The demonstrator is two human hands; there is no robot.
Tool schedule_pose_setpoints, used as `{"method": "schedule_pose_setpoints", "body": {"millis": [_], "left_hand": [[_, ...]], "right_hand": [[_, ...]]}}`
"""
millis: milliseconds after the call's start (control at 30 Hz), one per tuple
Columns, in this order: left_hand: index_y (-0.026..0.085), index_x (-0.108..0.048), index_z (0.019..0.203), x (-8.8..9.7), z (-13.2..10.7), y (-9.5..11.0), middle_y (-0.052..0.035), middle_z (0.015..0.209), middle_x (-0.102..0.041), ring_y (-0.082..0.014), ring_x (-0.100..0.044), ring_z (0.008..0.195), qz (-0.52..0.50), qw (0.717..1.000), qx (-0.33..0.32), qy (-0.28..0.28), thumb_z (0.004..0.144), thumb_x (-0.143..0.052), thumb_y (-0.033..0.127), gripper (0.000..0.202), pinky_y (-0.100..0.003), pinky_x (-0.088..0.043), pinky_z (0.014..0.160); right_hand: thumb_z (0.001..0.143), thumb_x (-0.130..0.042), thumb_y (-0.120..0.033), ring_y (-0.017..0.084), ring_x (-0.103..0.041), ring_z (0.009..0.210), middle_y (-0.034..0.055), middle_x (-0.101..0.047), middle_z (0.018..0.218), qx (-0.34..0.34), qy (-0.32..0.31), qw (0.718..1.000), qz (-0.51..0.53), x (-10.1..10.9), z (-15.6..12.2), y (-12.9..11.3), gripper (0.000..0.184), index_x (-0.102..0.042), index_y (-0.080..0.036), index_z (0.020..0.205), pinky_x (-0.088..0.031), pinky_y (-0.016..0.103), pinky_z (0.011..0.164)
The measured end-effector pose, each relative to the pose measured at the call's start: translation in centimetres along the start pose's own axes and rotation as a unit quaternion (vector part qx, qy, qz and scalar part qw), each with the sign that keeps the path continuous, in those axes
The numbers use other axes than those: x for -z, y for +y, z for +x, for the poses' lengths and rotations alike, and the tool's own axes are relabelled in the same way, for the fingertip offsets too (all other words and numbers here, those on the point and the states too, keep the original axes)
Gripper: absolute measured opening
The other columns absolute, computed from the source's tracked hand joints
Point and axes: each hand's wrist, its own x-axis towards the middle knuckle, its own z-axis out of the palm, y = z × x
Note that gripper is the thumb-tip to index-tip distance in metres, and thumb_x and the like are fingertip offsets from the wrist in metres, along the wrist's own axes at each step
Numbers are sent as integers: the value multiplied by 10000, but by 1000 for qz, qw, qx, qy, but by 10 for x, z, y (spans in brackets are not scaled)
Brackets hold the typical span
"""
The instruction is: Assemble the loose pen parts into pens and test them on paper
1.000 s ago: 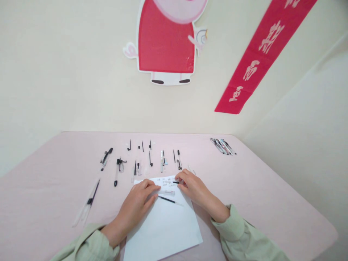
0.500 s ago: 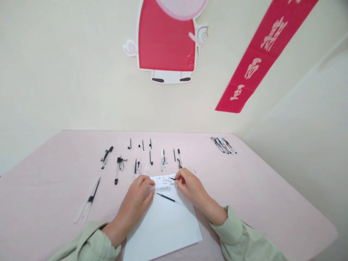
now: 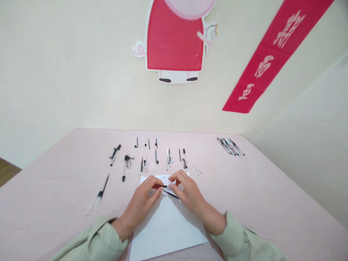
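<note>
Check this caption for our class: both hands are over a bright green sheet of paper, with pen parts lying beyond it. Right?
The colour is wrong: the head view shows white paper. The left hand and right hand are over it, with pen parts lying beyond, as stated.

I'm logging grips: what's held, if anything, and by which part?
Left hand pinches a short, slim black piece by its left end; for the right hand, I can't tell.
</note>
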Motion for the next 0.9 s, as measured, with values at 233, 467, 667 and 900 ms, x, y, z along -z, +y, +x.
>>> {"method": "schedule_pose_setpoints", "body": {"millis": [233,467,667,900], "left_hand": [[214,-488,793,-4,-2,-5,-66,1021,-672,-204,-638,994,-85,995,48,34,840,-526,206,61,-396,-486,909],[219,-402,766,-9,-1,-9,-56,942,-659,-184,-676,893,-198,976,92,20,839,-514,201,134,-397,-524,869],[208,-471,810,-6,2,-9,-8,811,-596,-164,-629,779,-127,986,92,49,844,-529,244,76,-324,-513,757],[201,-544,906,-4,3,-15,-23,864,-617,-181,-620,830,-69,992,94,49,864,-522,282,93,-318,-483,779]], "right_hand": [[836,-581,-123,159,-554,835,25,-572,930,-66,-37,986,-151,6,13,20,115,-603,-208,910,-394,265,733],[835,-596,-136,149,-550,854,17,-571,955,-56,-61,981,-174,6,15,18,179,-607,-226,989,-362,241,703],[844,-576,-143,135,-544,794,8,-563,953,-42,-96,978,-180,2,20,14,114,-606,-228,914,-326,229,628],[823,-515,-92,139,-525,710,-9,-558,793,-56,-43,996,-62,-1,21,15,125,-545,-192,891,-364,250,649]]}}
